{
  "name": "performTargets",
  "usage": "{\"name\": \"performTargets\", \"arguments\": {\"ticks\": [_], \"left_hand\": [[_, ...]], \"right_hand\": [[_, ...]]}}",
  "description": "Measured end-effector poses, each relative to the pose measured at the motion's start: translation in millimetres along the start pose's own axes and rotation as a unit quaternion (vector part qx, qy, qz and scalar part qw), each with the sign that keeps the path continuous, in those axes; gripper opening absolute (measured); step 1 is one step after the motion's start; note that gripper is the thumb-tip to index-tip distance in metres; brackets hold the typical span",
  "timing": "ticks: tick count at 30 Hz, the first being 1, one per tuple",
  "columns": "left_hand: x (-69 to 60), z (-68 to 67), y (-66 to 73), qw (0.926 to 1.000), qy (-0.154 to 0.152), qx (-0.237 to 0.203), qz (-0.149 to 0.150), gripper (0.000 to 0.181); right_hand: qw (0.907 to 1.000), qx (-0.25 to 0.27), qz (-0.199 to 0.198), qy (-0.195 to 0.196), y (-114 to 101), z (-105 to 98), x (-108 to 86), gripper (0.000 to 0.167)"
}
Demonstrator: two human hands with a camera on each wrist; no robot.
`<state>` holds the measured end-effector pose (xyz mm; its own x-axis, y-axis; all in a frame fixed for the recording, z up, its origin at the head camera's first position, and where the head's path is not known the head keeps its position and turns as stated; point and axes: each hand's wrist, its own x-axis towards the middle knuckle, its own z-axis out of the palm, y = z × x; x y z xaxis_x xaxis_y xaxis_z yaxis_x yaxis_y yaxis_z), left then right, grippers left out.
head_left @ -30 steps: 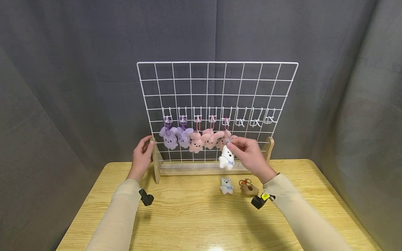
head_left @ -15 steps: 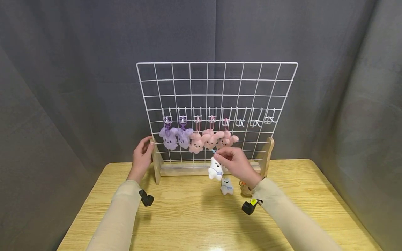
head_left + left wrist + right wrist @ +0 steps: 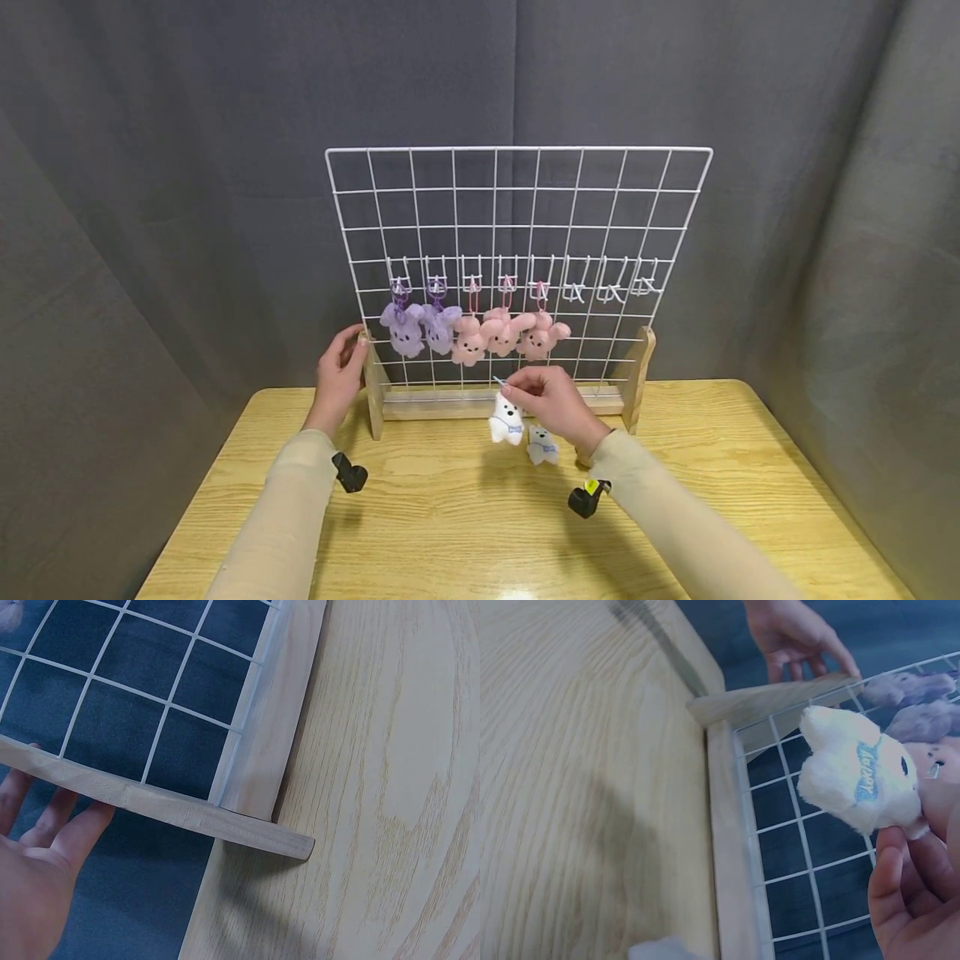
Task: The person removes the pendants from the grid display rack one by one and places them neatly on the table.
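Observation:
Between thumb and fingers, the right hand (image 3: 557,406) pinches the top of a white plush bear (image 3: 507,419) with a blue bow, which hangs in front of the rack's lower bar. In the right wrist view, blue lettering shows on that bear (image 3: 861,771). A second white bear (image 3: 542,445) lies on the table just right of it. The left hand (image 3: 339,375) grips the left wooden upright (image 3: 374,387) of the white wire rack (image 3: 495,227); in the left wrist view its fingers (image 3: 84,829) go behind the wood.
Two purple plush bunnies (image 3: 406,332) and three pink ones (image 3: 537,337) hang from hooks. Three bare hooks (image 3: 611,293) are at the right. A brown plush (image 3: 582,457) is mostly hidden behind the right wrist on the wooden table (image 3: 420,517).
The right hand has moved left and down with the white bear, away from the pink bunnies. Its wrist now covers most of the brown plush. The left hand stays put.

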<state>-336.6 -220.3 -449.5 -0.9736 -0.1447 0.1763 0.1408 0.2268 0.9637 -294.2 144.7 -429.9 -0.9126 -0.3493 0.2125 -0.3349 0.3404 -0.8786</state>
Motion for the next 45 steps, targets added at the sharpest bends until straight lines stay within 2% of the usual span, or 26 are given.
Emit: {"name": "performTargets", "arguments": {"ticks": [12,18,20,24,25,27,31,35,39,45], "left_hand": [[-1.5,0.5,0.5,1.0000,0.002,-0.006,0.008,0.048],[1.3,1.5,-0.1,0.9999,-0.002,-0.012,-0.006,0.047],[0.5,1.6,3.4,0.9998,-0.004,-0.016,-0.013,0.047],[-11.1,0.8,24.9,0.9997,-0.009,-0.014,-0.017,0.046],[-10.9,0.7,25.3,0.9997,-0.008,-0.012,-0.017,0.045],[-9.6,0.5,21.9,0.9998,-0.006,-0.015,-0.012,0.046],[1.0,1.4,1.1,0.9999,0.003,-0.012,-0.005,0.048],[-0.7,2.1,0.4,0.9999,0.010,-0.008,0.002,0.048],[-1.8,2.0,-0.1,0.9999,0.013,-0.008,0.003,0.046],[-0.7,1.3,-1.5,0.9999,0.011,-0.011,0.007,0.047]], "right_hand": [[0.9989,-0.040,0.020,-0.014,25.1,8.7,3.1,0.009],[0.9976,-0.065,0.021,-0.013,35.1,9.7,3.5,0.010],[0.9966,-0.077,0.027,-0.015,39.2,10.1,4.3,0.009],[0.9943,-0.096,0.034,-0.029,47.4,11.7,6.5,0.009],[0.9939,-0.100,0.031,-0.033,49.5,12.2,6.9,0.009],[0.9931,-0.107,0.023,-0.041,53.7,13.8,7.8,0.009],[0.9909,-0.123,-0.001,-0.055,61.0,17.8,8.9,0.008],[0.9881,-0.138,-0.010,-0.068,64.4,22.1,8.5,0.009],[0.9863,-0.146,0.001,-0.076,64.2,27.0,7.9,0.009],[0.9854,-0.156,0.000,-0.068,60.9,32.9,10.4,0.009]]}}
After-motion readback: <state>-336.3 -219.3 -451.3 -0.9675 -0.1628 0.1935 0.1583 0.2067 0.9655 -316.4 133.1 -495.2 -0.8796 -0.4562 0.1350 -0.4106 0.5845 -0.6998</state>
